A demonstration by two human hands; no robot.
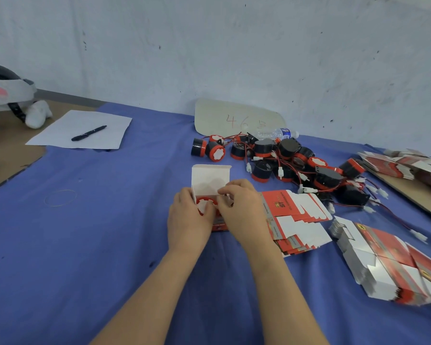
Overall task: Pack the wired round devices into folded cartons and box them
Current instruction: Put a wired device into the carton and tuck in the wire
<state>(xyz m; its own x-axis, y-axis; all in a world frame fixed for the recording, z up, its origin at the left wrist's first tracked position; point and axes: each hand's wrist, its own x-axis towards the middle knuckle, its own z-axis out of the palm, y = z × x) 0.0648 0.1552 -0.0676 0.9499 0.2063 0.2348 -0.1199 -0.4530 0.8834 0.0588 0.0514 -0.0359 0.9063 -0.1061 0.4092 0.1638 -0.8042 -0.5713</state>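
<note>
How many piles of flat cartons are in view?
3: the middle pile beside the right hand, the front pile at lower right, the far pile on the brown board at right. More may lie out of view.

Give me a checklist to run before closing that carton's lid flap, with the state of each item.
1. Device seated in the carton: ok, its red-rimmed face shows in the opening.
2. Lid flap free to fold: ok, it stands open behind the device.
3. Wire and plug tucked inside: cannot tell, the hands cover that part.
4. Carton steadied: ok, the left hand grips its left side.
5. Side flap folded in: cannot tell, the right hand pinches at the carton's right edge and hides it.
6. Next supplies at hand: ok, loose devices and flat cartons lie to the right.
</note>
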